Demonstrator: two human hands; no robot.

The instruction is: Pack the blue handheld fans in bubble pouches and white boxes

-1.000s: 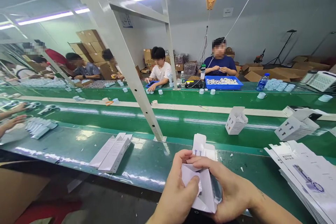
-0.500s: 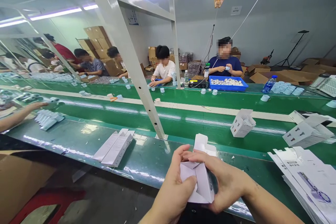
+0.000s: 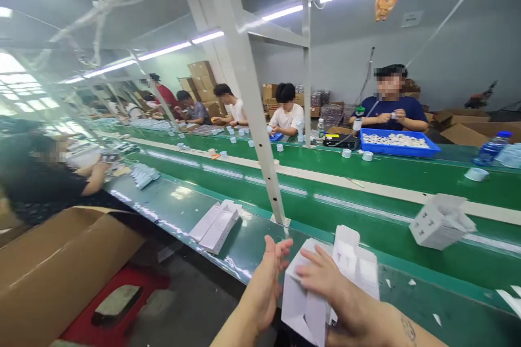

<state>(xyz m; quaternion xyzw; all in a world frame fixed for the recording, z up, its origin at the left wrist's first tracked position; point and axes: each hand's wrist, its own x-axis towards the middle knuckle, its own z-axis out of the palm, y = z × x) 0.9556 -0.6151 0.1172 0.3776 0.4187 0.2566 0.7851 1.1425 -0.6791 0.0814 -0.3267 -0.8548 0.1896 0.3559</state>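
A small white carton (image 3: 299, 303) is in front of me at the bench edge, its folded end flaps facing me. My right hand (image 3: 334, 284) grips it from the right, fingers stretched across its upper side; the thumb is mostly hidden. Just left of the carton, my left hand (image 3: 266, 279) is open, fingers apart, palm turned toward it and holding nothing. Behind my right hand, another white carton (image 3: 356, 260) with raised flaps lies on the green bench (image 3: 179, 217).
A metal post (image 3: 260, 141) rises from the bench. White flat cartons (image 3: 217, 222) lie left; an open white box (image 3: 439, 222) stands on the belt. A large cardboard box (image 3: 61, 276) and red stool (image 3: 150, 282) are lower left. Co-workers sit opposite, one by a blue tray (image 3: 431, 149).
My left hand has let go of the carton and opened beside it. My right hand now reaches over the carton. The view has swung left, showing a co-worker there.
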